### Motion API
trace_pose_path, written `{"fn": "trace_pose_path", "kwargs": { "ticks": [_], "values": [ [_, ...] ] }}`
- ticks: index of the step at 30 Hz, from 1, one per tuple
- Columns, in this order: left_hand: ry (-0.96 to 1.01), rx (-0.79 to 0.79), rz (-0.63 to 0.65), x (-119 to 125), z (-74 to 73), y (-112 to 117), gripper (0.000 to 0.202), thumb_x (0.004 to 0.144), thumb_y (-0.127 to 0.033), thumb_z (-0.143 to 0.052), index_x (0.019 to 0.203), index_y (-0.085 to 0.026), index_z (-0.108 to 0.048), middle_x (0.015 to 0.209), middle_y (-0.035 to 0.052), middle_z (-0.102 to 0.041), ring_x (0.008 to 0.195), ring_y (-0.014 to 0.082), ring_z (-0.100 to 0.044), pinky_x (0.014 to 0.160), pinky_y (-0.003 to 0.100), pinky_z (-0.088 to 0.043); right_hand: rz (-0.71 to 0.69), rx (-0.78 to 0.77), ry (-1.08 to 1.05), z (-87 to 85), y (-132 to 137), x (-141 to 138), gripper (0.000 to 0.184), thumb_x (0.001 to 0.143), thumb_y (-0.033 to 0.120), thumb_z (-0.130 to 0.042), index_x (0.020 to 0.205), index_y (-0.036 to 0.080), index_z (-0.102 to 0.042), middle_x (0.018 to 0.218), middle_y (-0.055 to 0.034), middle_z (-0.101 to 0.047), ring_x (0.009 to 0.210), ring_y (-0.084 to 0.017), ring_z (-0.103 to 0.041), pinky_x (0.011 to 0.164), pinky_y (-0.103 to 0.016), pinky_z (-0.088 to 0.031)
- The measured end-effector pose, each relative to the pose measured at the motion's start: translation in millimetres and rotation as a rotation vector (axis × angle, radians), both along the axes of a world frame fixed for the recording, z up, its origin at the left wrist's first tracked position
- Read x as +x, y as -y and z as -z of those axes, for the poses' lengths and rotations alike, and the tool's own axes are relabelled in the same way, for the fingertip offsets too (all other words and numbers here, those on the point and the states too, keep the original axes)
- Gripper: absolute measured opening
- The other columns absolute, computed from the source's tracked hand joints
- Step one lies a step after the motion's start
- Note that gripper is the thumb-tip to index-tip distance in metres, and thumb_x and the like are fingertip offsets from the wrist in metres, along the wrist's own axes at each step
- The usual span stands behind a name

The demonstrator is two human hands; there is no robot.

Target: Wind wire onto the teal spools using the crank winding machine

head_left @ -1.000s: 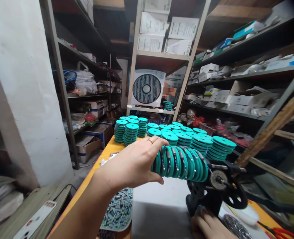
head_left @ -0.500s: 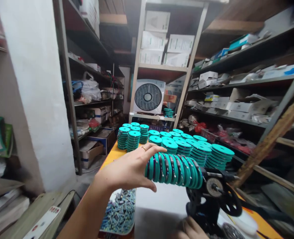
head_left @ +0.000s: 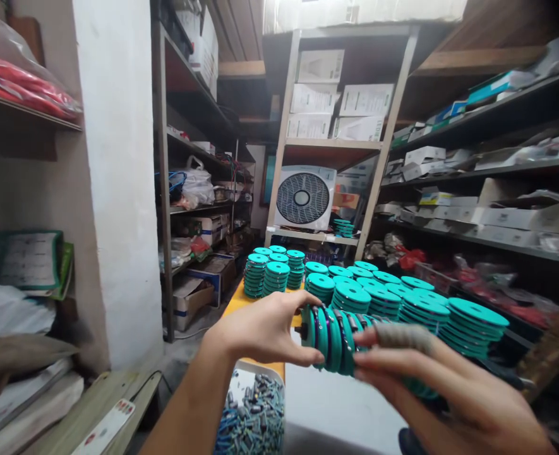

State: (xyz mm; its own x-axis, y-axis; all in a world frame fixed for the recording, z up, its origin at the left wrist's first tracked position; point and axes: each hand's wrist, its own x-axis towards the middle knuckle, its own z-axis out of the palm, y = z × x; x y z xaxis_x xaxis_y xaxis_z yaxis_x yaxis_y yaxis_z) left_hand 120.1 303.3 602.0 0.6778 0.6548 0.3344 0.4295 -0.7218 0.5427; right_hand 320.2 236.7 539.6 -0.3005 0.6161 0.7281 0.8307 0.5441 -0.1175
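Observation:
A row of green disc-shaped spools (head_left: 335,338), with small dark parts and wire between the rims, lies sideways in front of me. My left hand (head_left: 272,332) curves around its left end, the thumb below and the fingers above. With the thumb and fingertips close together, my right hand (head_left: 431,373) pinches at the middle of the row; one finger is wrapped in greyish tape. Whatever small piece lies between those fingertips is hidden. The right hand covers the row's right end and most of the black machine that bears it.
Stacks of green spools (head_left: 350,294) stand behind on the yellow tabletop (head_left: 237,311). A white tray (head_left: 283,404) of small cylindrical parts sits at front left, beside a white surface (head_left: 336,404). Further back are a box fan (head_left: 302,197) and shelves with boxes.
My right hand has risen from low beside the machine to the middle of the spool row. The left hand has closed in around the row's left end. The view has shifted left.

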Motion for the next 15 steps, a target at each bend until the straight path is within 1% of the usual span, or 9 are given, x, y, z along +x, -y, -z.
{"fn": "trace_pose_path", "kwargs": {
  "ticks": [2,4,7,9,11,15],
  "values": [
    [0.000,0.017,-0.004,0.2,-0.5,1.0,0.065,0.065,-0.042,-0.068,0.123,-0.023,-0.047,0.111,0.0070,-0.060,0.107,0.0232,-0.055,0.093,0.037,-0.047,-0.033,0.034,-0.046,-15.8,-6.9,-5.3,0.042,0.080,0.055,-0.046,0.087,0.018,-0.064,0.076,-0.0053,-0.058,0.082,-0.008,-0.056,0.072,-0.016,-0.049],
    [-0.007,0.029,-0.011,0.6,-1.3,2.8,0.061,0.065,-0.041,-0.068,0.120,-0.023,-0.048,0.106,0.0062,-0.060,0.103,0.0229,-0.056,0.089,0.035,-0.049,-0.064,0.055,-0.085,-28.7,-13.8,-8.0,0.038,0.081,0.050,-0.047,0.086,0.017,-0.065,0.080,-0.0051,-0.059,0.082,-0.006,-0.057,0.071,-0.014,-0.049],
    [-0.002,0.033,-0.004,1.4,-2.5,5.0,0.054,0.066,-0.038,-0.067,0.115,-0.023,-0.050,0.103,0.0047,-0.061,0.097,0.0211,-0.057,0.086,0.033,-0.049,-0.121,0.064,-0.135,-42.7,-23.3,-10.0,0.021,0.082,0.037,-0.052,0.085,0.020,-0.064,0.088,0.0002,-0.060,0.080,0.000,-0.057,0.071,-0.008,-0.047],
    [0.004,0.028,-0.001,1.8,-2.7,5.3,0.051,0.066,-0.035,-0.066,0.113,-0.023,-0.050,0.100,0.0036,-0.061,0.093,0.0200,-0.058,0.084,0.032,-0.049,-0.152,0.067,-0.152,-47.1,-27.7,-10.8,0.009,0.080,0.029,-0.056,0.084,0.024,-0.063,0.090,0.0055,-0.059,0.080,0.005,-0.057,0.071,-0.003,-0.045],
    [0.001,0.023,0.000,1.8,-2.5,4.8,0.050,0.066,-0.035,-0.066,0.112,-0.023,-0.050,0.097,0.0029,-0.061,0.091,0.0194,-0.058,0.083,0.032,-0.048,-0.157,0.059,-0.151,-47.8,-29.9,-11.2,0.006,0.079,0.025,-0.058,0.084,0.027,-0.061,0.089,0.0087,-0.058,0.080,0.007,-0.056,0.071,0.000,-0.044],
    [-0.004,0.019,0.008,1.3,-2.3,3.3,0.049,0.066,-0.036,-0.066,0.111,-0.024,-0.050,0.094,0.0020,-0.060,0.090,0.0191,-0.058,0.086,0.032,-0.047,-0.145,0.073,-0.121,-45.7,-30.6,-10.8,0.006,0.079,0.025,-0.058,0.085,0.026,-0.060,0.089,0.0087,-0.058,0.079,0.008,-0.055,0.071,0.000,-0.044]
  ]
}}
